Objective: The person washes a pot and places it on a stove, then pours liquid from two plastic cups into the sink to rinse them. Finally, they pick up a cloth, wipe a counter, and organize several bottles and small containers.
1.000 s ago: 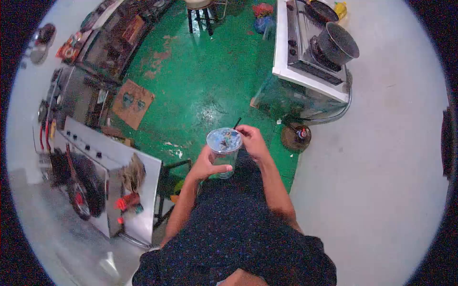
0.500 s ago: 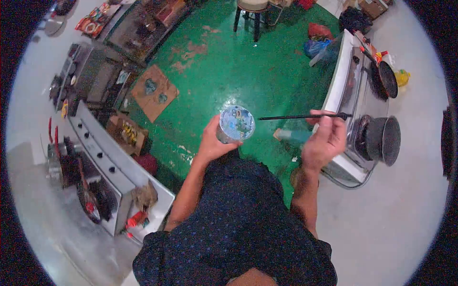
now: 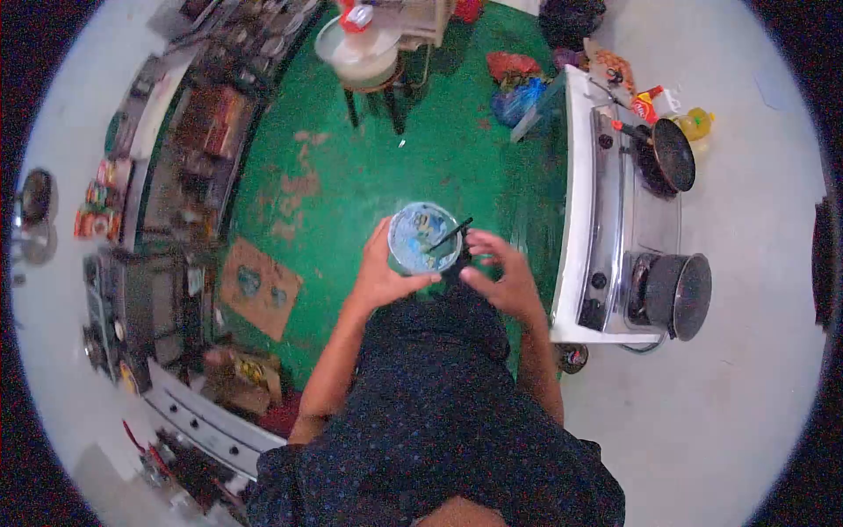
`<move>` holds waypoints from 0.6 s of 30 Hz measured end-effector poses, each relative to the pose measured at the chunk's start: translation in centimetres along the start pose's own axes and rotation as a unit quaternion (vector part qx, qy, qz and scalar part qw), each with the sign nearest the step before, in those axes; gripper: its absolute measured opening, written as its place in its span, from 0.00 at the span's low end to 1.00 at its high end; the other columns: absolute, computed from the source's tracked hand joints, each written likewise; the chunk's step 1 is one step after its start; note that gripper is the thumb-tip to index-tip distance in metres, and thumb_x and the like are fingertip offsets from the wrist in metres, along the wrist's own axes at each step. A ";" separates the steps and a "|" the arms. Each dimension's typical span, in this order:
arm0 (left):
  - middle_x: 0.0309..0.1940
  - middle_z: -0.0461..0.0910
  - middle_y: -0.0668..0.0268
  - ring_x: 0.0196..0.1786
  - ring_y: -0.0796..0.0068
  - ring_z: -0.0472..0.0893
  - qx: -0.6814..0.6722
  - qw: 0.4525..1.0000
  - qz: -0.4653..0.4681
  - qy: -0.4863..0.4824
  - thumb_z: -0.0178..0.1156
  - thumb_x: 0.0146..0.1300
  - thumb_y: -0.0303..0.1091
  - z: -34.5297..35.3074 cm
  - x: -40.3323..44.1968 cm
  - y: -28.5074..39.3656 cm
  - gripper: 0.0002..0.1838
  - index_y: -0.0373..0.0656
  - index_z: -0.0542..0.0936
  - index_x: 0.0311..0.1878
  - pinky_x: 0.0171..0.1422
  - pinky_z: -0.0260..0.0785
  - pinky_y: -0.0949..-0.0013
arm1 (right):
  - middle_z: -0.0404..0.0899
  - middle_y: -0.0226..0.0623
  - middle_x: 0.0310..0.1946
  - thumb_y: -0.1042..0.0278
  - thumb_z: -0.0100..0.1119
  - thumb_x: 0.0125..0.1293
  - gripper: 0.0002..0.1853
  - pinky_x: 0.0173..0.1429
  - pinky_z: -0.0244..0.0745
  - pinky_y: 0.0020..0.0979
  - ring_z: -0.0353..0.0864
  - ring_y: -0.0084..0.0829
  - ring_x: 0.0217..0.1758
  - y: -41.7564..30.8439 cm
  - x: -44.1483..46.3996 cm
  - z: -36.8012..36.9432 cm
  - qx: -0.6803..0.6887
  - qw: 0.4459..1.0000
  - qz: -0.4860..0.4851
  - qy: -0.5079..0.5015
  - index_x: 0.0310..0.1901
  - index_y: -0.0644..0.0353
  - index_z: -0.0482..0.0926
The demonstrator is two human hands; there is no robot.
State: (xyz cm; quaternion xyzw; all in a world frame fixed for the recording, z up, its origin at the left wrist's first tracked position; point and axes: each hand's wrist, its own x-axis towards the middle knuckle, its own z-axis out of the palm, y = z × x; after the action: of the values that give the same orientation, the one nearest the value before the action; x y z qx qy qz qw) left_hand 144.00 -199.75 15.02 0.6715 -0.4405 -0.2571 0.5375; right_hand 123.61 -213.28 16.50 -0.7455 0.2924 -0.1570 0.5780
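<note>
Since the earlier frame, the straw (image 3: 452,232) has moved leftward to the lid (image 3: 411,232). Left hand (image 3: 383,279): fingers round the cup (image 3: 416,269), before the torso. Right hand (image 3: 511,283): fingers spread beside the straw. Straw placed; piercing, cannot tell.

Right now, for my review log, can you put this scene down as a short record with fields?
left hand: around the sealed cup
right hand: fingers spread, beside the straw; contact unclear
straw: black, slanting over the cup's top; whether it goes through is unclear
right side: stove with frying pan and pot
floor: green, cardboard at left
</note>
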 end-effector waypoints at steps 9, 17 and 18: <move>0.59 0.75 0.53 0.62 0.56 0.76 -0.045 0.995 -0.052 -0.069 0.84 0.33 0.49 6.1 23.0 -1.6 0.52 0.35 0.72 0.63 0.69 0.65 0.57 | 0.76 0.50 0.59 0.58 0.78 0.49 0.43 0.61 0.75 0.41 0.78 0.45 0.59 3.3 21.3 -9.1 -0.043 0.997 -0.053 -0.029 0.65 0.64 0.68; 0.61 0.75 0.56 0.63 0.63 0.75 -0.080 0.995 -0.047 -0.025 0.83 0.41 0.43 5.2 41.1 -0.9 0.49 0.36 0.70 0.65 0.69 0.66 0.60 | 0.76 0.49 0.59 0.56 0.79 0.49 0.41 0.65 0.73 0.42 0.77 0.47 0.63 0.3 38.5 -16.9 -0.019 1.000 0.005 -0.017 0.63 0.62 0.70; 0.61 0.75 0.56 0.63 0.65 0.75 -0.090 0.993 -0.070 -0.032 0.82 0.42 0.42 5.4 43.1 -1.4 0.47 0.36 0.70 0.65 0.69 0.66 0.60 | 0.75 0.49 0.60 0.56 0.79 0.49 0.42 0.66 0.72 0.43 0.76 0.47 0.63 0.9 40.6 -17.4 -0.032 0.999 -0.002 -0.010 0.63 0.62 0.70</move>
State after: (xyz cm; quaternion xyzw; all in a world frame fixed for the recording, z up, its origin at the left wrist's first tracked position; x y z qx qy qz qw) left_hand 160.72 -239.78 17.68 0.6412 -0.3847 -0.3537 0.5620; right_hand 145.06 -251.88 16.38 -0.7655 0.2898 -0.1412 0.5569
